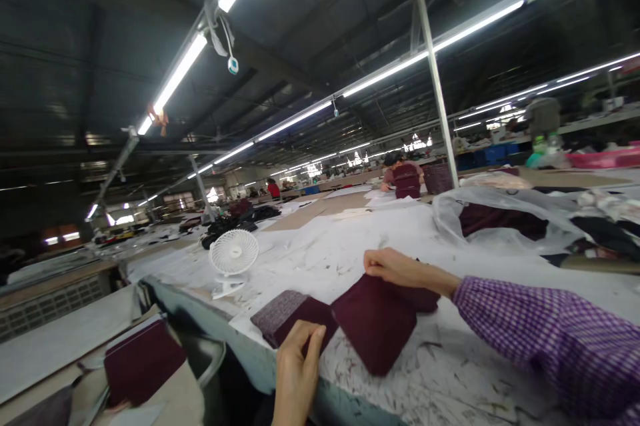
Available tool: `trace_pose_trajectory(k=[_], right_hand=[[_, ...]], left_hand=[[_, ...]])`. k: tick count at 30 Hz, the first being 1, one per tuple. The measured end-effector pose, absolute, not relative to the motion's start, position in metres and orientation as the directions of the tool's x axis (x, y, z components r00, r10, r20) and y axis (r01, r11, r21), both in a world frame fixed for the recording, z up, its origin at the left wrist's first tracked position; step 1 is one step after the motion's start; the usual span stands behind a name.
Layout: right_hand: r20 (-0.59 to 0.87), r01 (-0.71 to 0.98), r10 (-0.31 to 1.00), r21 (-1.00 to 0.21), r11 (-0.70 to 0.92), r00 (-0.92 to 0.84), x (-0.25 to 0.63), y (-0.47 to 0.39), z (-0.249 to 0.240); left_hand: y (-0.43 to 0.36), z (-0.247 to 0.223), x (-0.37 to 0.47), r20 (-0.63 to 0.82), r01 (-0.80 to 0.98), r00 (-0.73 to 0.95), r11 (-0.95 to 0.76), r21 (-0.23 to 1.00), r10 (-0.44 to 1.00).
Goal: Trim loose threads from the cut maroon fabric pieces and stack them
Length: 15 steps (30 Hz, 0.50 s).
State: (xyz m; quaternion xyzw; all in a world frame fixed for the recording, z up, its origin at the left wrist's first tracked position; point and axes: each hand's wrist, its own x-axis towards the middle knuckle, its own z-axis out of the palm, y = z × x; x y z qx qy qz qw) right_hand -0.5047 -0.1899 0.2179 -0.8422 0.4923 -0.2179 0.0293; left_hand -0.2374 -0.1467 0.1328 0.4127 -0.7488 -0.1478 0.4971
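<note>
My right hand (395,267), in a purple checked sleeve, pinches the top corner of a dark maroon fabric piece (377,326) that hangs over the white table surface. Another bit of maroon cloth shows behind and to the right, beneath the wrist. My left hand (300,363) is at the table's near edge, thumb and index finger brought together at a stack of maroon pieces (313,311). A grey speckled fabric (280,311) covers the left part of that stack. Whether the left fingertips hold a layer is too small to make out.
A white fan (233,253) stands left on the table (320,253). A clear plastic bag (450,209) with maroon cloth lies right. More maroon pieces (143,359) rest lower left. A person (406,176) works across the table, near a metal pole (437,89).
</note>
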Motion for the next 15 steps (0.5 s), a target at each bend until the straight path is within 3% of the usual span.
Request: trace_pose_trajectory(k=[4,9,12,15], right_hand=[[0.352,-0.918,-0.9,-0.203,-0.341,0.256,-0.548,-0.219,0.206],[0.311,-0.983,-0.946,-0.126,-0.135,0.09,-0.583,-0.236,0.183],[0.282,-0.988,-0.955,-0.089,-0.124,0.094,-0.592,-0.24,0.177],[0.358,-0.99,-0.929,-0.067,-0.125,0.093,-0.599,-0.247,0.17]], left_hand=[[-0.156,0.138,-0.23,0.607,-0.552,-0.173,0.587,0.593,-0.776],[-0.163,0.138,-0.232,0.496,-0.781,-0.305,0.511,0.358,-0.813],[-0.159,0.144,-0.243,0.43,-0.868,-0.318,0.441,0.225,-0.845],[-0.155,0.15,-0.255,0.365,-0.912,-0.328,0.393,0.118,-0.871]])
